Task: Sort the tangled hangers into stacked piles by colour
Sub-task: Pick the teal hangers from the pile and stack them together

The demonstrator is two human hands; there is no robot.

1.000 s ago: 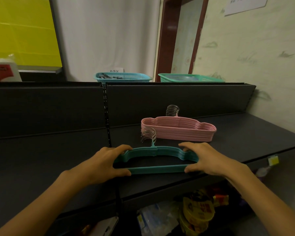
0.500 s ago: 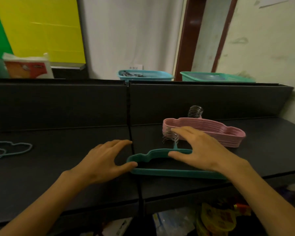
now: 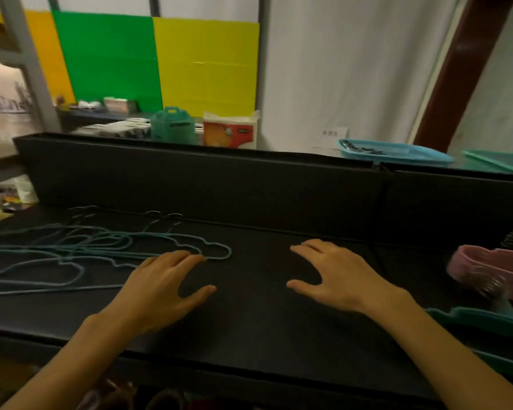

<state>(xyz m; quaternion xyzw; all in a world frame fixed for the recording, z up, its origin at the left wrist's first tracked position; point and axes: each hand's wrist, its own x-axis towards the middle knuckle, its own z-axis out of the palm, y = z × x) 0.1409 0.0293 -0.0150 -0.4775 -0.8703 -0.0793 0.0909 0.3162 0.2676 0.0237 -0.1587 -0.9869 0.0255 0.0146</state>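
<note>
A tangle of thin blue-green hangers (image 3: 71, 250) lies spread on the black shelf (image 3: 255, 327) at the left. My left hand (image 3: 163, 288) hovers with fingers spread, its fingertips at the tangle's right end. Over bare shelf in the middle, my right hand (image 3: 335, 276) is spread and holds nothing. At the right edge sit the pink hanger stack (image 3: 492, 270) and, in front of it, the teal hanger stack (image 3: 480, 319), both partly cut off.
A tall black back panel (image 3: 219, 179) runs behind the shelf. Beyond it stand a blue basket (image 3: 397, 150), a green basket (image 3: 501, 161), a teal container (image 3: 174, 128) and a tissue pack (image 3: 230, 130). Packaged goods show below the front edge.
Both hands have let go of the teal hanger stack and moved left. The view has swung left, bringing the tangled blue-green hangers into sight and pushing the stacks to the right edge.
</note>
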